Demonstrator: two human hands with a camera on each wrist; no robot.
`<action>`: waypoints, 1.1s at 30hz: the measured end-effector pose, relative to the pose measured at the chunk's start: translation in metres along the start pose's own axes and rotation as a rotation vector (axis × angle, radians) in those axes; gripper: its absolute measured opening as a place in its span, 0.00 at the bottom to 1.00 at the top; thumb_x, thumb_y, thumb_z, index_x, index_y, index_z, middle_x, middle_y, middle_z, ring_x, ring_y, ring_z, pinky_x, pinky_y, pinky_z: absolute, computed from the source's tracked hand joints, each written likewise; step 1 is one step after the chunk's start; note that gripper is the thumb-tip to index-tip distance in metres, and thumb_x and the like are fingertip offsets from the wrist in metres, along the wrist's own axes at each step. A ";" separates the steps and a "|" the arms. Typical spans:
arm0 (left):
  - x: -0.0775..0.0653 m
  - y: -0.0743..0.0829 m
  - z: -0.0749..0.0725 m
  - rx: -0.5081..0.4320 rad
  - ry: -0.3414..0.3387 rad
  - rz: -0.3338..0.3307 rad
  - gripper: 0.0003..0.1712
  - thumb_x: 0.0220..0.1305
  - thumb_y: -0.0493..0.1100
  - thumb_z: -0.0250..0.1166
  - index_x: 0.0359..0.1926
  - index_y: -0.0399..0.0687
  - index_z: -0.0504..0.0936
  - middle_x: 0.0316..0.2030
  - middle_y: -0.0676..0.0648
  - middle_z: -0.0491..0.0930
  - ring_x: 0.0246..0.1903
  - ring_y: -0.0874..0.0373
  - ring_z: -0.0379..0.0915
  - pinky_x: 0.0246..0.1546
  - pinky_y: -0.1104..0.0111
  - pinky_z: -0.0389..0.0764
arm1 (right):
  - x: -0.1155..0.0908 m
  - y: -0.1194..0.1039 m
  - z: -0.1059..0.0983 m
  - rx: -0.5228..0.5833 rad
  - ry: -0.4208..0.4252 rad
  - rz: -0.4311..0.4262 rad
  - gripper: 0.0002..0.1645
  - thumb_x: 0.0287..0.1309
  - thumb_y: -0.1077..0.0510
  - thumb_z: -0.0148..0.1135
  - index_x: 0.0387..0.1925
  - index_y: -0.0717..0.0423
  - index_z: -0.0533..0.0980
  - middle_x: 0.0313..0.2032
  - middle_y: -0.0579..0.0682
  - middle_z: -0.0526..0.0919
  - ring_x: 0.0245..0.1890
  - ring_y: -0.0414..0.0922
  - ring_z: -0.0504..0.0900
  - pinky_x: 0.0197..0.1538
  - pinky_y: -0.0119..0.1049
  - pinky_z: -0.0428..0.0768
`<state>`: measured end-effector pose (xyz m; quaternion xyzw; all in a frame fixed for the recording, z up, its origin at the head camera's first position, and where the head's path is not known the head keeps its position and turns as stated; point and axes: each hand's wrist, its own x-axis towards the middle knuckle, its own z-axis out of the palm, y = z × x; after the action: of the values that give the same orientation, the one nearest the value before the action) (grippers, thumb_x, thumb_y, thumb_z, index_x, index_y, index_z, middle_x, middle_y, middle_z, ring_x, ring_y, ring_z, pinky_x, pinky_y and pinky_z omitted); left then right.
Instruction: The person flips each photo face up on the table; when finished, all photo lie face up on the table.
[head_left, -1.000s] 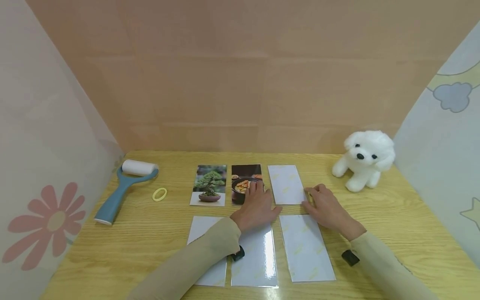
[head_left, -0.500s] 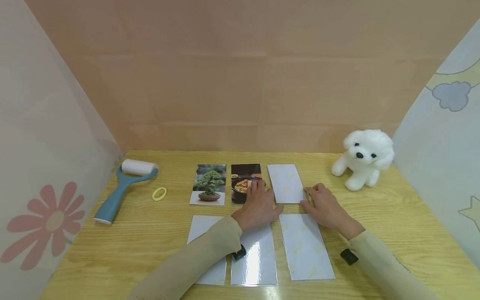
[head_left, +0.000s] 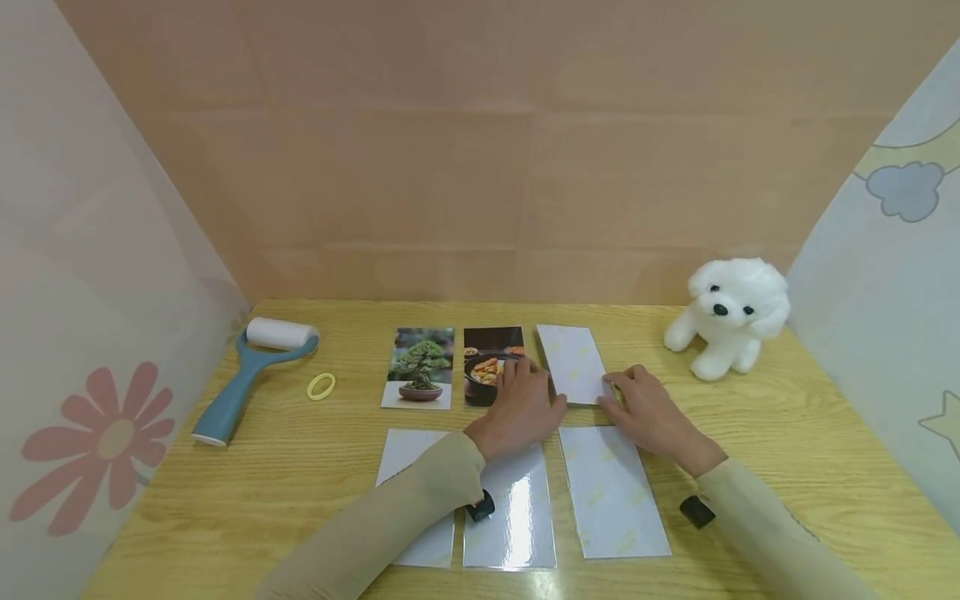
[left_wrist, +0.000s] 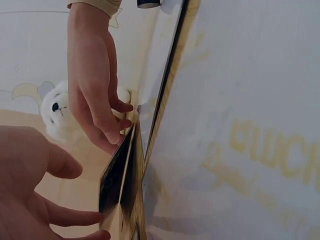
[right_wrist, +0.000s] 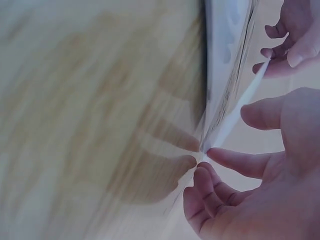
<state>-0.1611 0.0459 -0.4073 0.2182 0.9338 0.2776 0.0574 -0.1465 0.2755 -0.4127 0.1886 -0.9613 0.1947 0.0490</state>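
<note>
A face-down card [head_left: 573, 362], white with faint yellow print, lies at the right end of the back row with its left side tilted up off the table. My left hand [head_left: 517, 408] reaches over the lower part of the food-picture card [head_left: 483, 375]; its fingertips touch the raised left side. At the card's near right corner, my right hand [head_left: 648, 408] touches the edge with its fingertips. In the left wrist view the card's dark underside [left_wrist: 114, 180] shows between the hands. The thumb [right_wrist: 255, 112] of my right hand stands apart from its index finger.
A bonsai-picture card [head_left: 420, 367] lies face up at left of the back row. In front lie three white cards, including the right one [head_left: 615, 492]. A blue-handled roller [head_left: 247, 375] and yellow ring [head_left: 321, 387] are left; a white plush dog [head_left: 738, 321] sits back right.
The left side of the face-down card has risen from the table, showing a dark shadow under it. Both hands have barely moved.
</note>
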 end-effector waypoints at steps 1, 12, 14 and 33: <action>0.000 0.000 0.000 -0.024 0.006 -0.004 0.20 0.73 0.54 0.54 0.40 0.42 0.81 0.53 0.41 0.69 0.49 0.47 0.57 0.50 0.55 0.63 | 0.001 0.000 0.000 0.013 0.004 -0.001 0.22 0.69 0.57 0.62 0.54 0.73 0.77 0.42 0.64 0.77 0.39 0.55 0.76 0.43 0.52 0.74; 0.004 0.005 -0.002 -0.242 0.056 -0.018 0.23 0.76 0.47 0.52 0.61 0.35 0.76 0.59 0.40 0.70 0.58 0.47 0.60 0.60 0.55 0.69 | 0.008 -0.010 0.000 0.134 0.015 0.022 0.19 0.74 0.54 0.56 0.51 0.68 0.78 0.50 0.66 0.78 0.53 0.64 0.75 0.55 0.60 0.72; 0.005 0.007 -0.002 -0.272 0.067 -0.023 0.23 0.75 0.46 0.53 0.60 0.35 0.76 0.58 0.40 0.71 0.57 0.47 0.62 0.59 0.55 0.69 | 0.009 -0.012 -0.001 0.136 0.015 0.030 0.20 0.75 0.54 0.55 0.52 0.68 0.79 0.51 0.66 0.79 0.53 0.64 0.75 0.55 0.60 0.72; 0.010 0.007 0.003 -0.517 0.044 0.017 0.26 0.65 0.35 0.56 0.64 0.38 0.76 0.57 0.42 0.76 0.59 0.48 0.69 0.59 0.57 0.71 | 0.018 -0.034 -0.016 0.249 -0.020 0.141 0.26 0.80 0.49 0.42 0.53 0.64 0.79 0.40 0.54 0.83 0.42 0.52 0.80 0.47 0.53 0.77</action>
<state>-0.1668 0.0565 -0.4056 0.1978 0.8310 0.5123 0.0888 -0.1497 0.2468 -0.3830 0.1269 -0.9411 0.3136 0.0017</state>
